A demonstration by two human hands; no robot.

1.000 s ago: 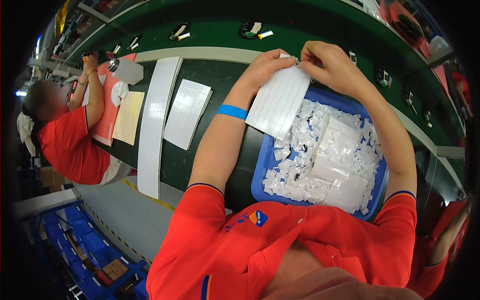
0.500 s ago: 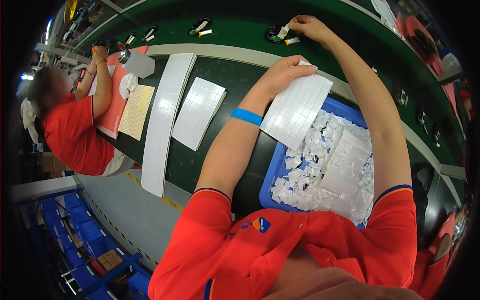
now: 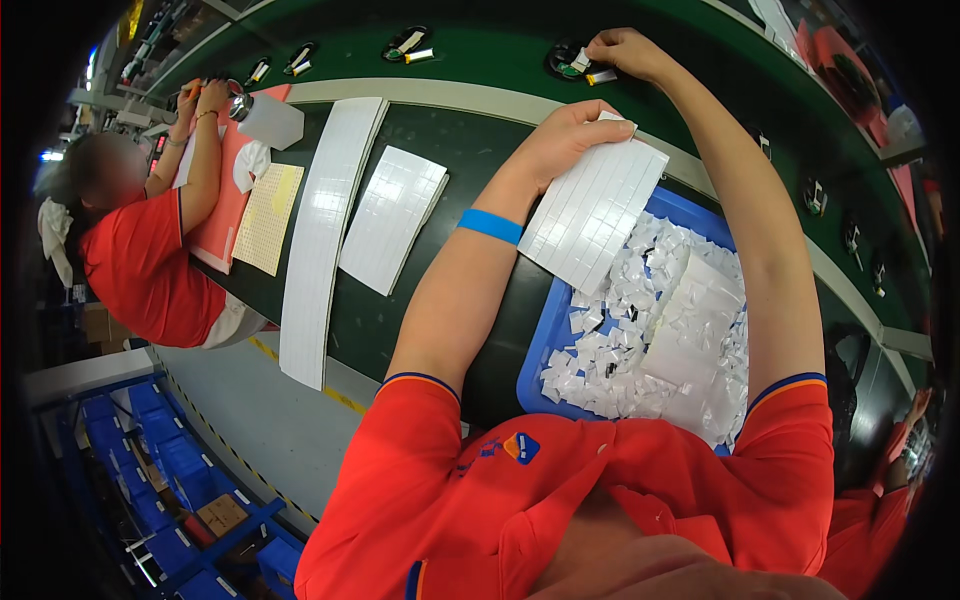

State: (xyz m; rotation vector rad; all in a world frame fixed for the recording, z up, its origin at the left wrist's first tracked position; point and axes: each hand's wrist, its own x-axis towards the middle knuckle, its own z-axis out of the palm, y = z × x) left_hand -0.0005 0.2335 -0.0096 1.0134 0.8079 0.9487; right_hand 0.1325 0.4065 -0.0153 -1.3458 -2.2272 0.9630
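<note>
My left hand (image 3: 570, 142) is closed on the upper end of a white sheet (image 3: 600, 205) marked off in small rectangles. It holds the sheet tilted above the left rim of a blue tray (image 3: 536, 375). My right hand (image 3: 628, 52) is stretched over the green conveyor belt (image 3: 490, 55), fingers pinched on a small white piece (image 3: 582, 60). That piece is at a round black part with a green board (image 3: 562, 60), and a small white-and-yellow cylinder (image 3: 602, 77) lies beside it. Heaps of small white scraps (image 3: 600, 360) fill the tray.
More white sheets, a long stack (image 3: 325, 250) and a shorter one (image 3: 392, 222), lie left on the dark bench (image 3: 440, 250). Farther left are a yellowish sheet (image 3: 268, 220) and a white bottle (image 3: 272, 122). A co-worker in red (image 3: 150, 260) works there. Similar parts (image 3: 408, 45) sit along the belt.
The parts on the belt have shifted a little to the right. My right hand has moved slightly right with the black part, still pinching the white piece. My left hand keeps its sheet.
</note>
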